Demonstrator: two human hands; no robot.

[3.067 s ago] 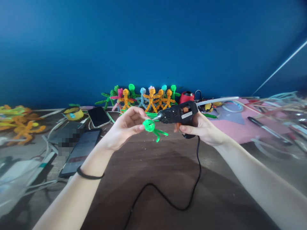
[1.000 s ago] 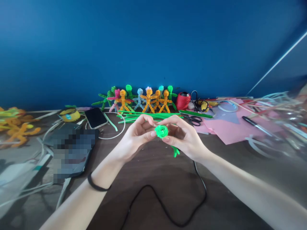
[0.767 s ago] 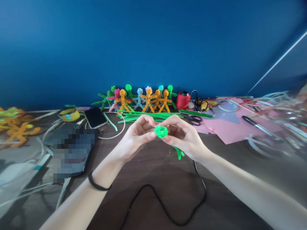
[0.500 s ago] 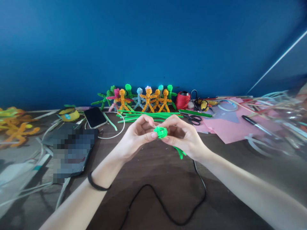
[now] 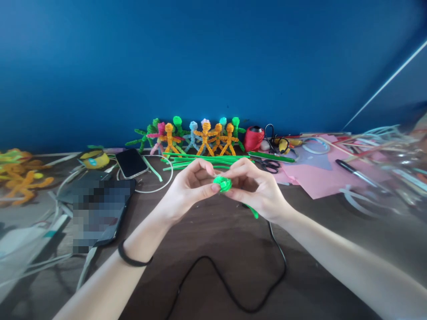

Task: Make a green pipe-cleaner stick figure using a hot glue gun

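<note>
Between the fingertips of both hands sits a tightly wound bright green pipe cleaner [image 5: 222,183], curled into a small ball. My left hand [image 5: 193,184] is closed, pinching the ball from the left with thumb and fingers. From the right, my right hand [image 5: 255,189] pinches the same ball; a green tail end pokes out below its palm. Just beyond the hands, several straight green pipe cleaners [image 5: 207,161] lie in a loose bundle. Behind them stands a row of wound pipe-cleaner figures [image 5: 206,135] in orange, green, pink and blue.
A phone [image 5: 131,163] and a larger dark device [image 5: 103,218] lie on the left among cables. Right of the figures are a red spool [image 5: 254,138], scissors [image 5: 268,165], pink paper [image 5: 313,180] and a marker [image 5: 358,174]. A black cable [image 5: 230,291] curves across the table in front.
Both hands stay pinched on the green ball, which has turned slightly. Less of the green tail shows below my right hand. The view has shifted a little.
</note>
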